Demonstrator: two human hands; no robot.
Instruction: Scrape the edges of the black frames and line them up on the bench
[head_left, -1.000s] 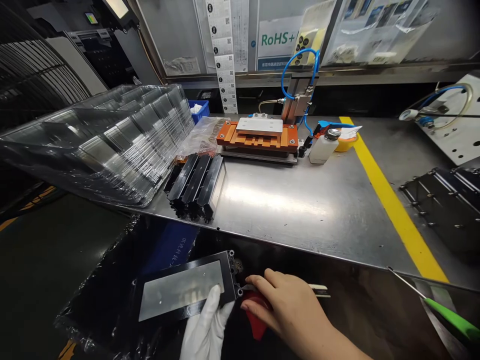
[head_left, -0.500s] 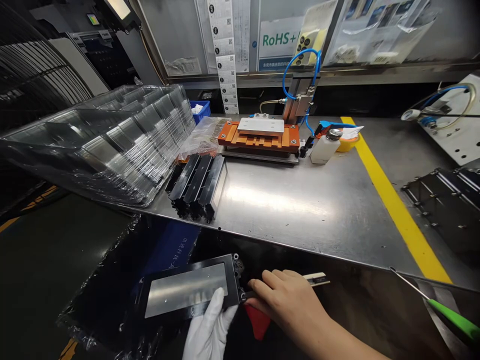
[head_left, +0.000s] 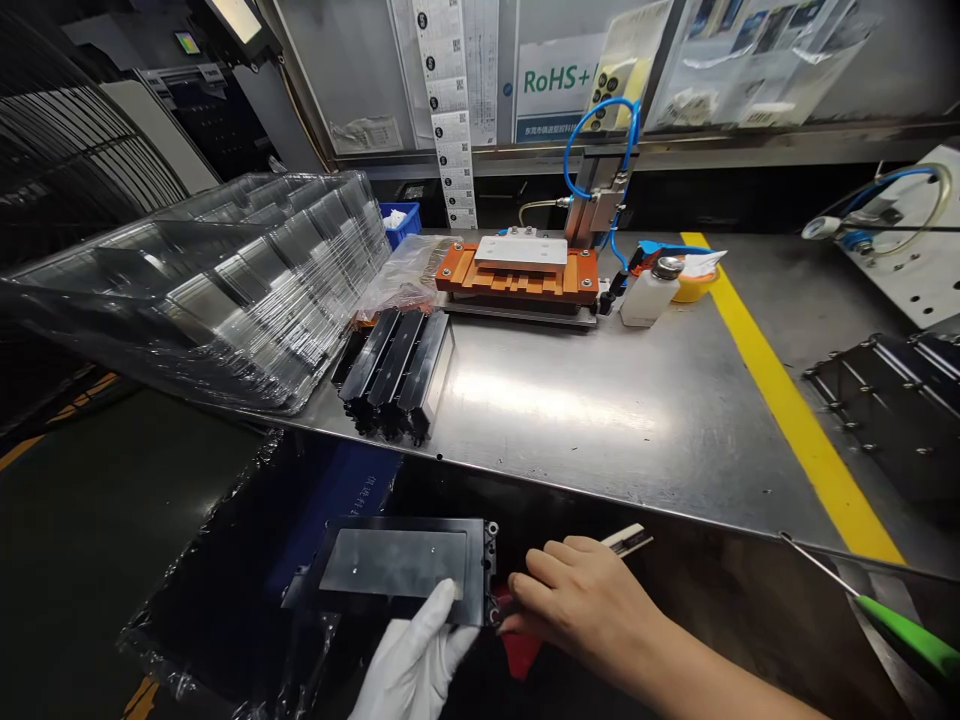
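Observation:
My left hand [head_left: 420, 650], in a white glove, grips a black rectangular plastic part [head_left: 405, 570] with a smooth inset panel, thumb on its face. The part is held in front of the table edge, its right end with small round lugs turned toward my right hand [head_left: 581, 600]. My bare right hand is closed around a slim white-handled tool [head_left: 628, 540], whose back end sticks out past the knuckles. Its working end is hidden by the fingers, close to the part's right end; I cannot tell whether it touches. Beneath that hand a red object [head_left: 521, 650] shows partly.
Several similar black parts [head_left: 397, 370] stand on the metal table [head_left: 562, 400]. Clear plastic trays [head_left: 285, 270] are stacked left. An orange fixture [head_left: 517, 275], a white bottle [head_left: 652, 295] and a yellow tape line [head_left: 780, 400] lie beyond. A green-handled tool [head_left: 904, 635] juts over the right edge.
The black part has shifted right and tilted, so its panel looks darker. My right hand has moved slightly, still by the part's right end, and the white-handled tool is angled more upward.

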